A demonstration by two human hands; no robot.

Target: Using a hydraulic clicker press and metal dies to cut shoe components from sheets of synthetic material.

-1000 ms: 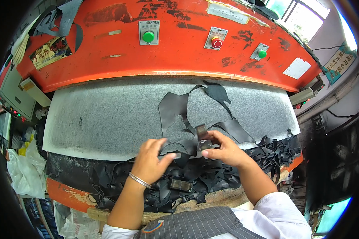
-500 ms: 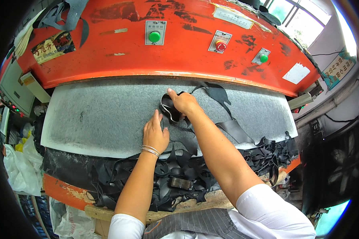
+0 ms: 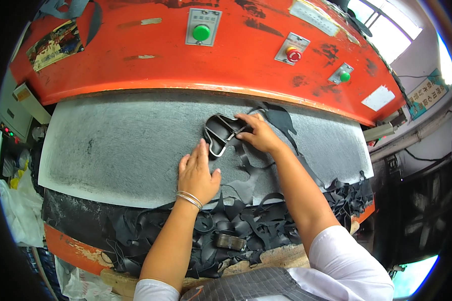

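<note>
A metal cutting die [image 3: 230, 134] with a curved outline and inner crossbars lies on the grey cutting board [image 3: 105, 145]. My right hand [image 3: 261, 134] grips the die's right end, thumb and fingers on its rim. Close to its lower left edge, my left hand [image 3: 199, 173] is open, fingers stretched toward the rim; whether the fingertips touch it I cannot tell. Right of the die lies a black leather offcut [image 3: 280, 119] with thin strips. Another leather scrap [image 3: 245, 186] reaches down toward the board's front edge.
Black leather scraps [image 3: 201, 241] heap along the front, with a small metal-rimmed block [image 3: 231, 242] on them. Behind the board rises an orange press beam [image 3: 150, 65] with a green button [image 3: 201, 32], a red button [image 3: 293, 54] and a second green button [image 3: 344, 76].
The die has turned and now shows its crossbars from above. My right hand has shifted from its top to its right end, uncovering more of it. The view has moved slightly.
</note>
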